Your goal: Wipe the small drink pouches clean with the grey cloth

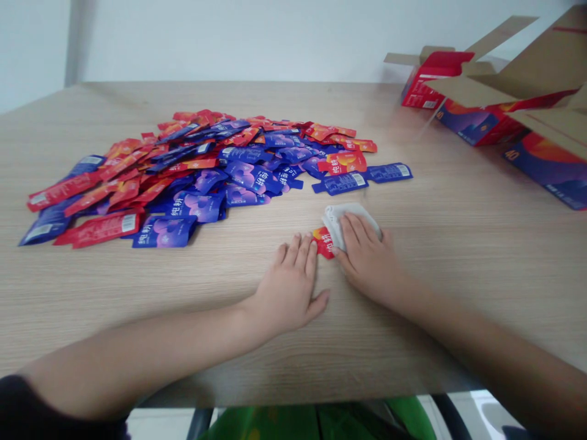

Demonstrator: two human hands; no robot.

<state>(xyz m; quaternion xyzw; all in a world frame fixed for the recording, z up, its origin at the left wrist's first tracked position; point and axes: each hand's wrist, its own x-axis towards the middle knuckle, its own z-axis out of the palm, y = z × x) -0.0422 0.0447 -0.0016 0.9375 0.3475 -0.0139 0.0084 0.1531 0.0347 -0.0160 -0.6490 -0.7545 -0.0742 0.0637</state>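
Observation:
A small red sachet [323, 242] with orange print lies flat on the table, partly covered. Over its right part is a folded white cloth [337, 221], pressed down by my right hand [369, 256], whose fingers are stretched out on top of it. My left hand [288, 284] rests flat, fingers extended and thumb out to the side, its fingertips at the sachet's left end. Beyond both hands spreads a heap of red and purple-blue sachets [247, 177]. One dark blue sachet [389, 173] sticks out at the heap's right end.
At the back right stand open printed cartons: a red carton [422, 88] and a larger blue and orange carton [545, 168] nearer, flaps raised. A white wall [238, 40] rises behind the wood-grain table [183, 360]. The table's front edge is just before my body.

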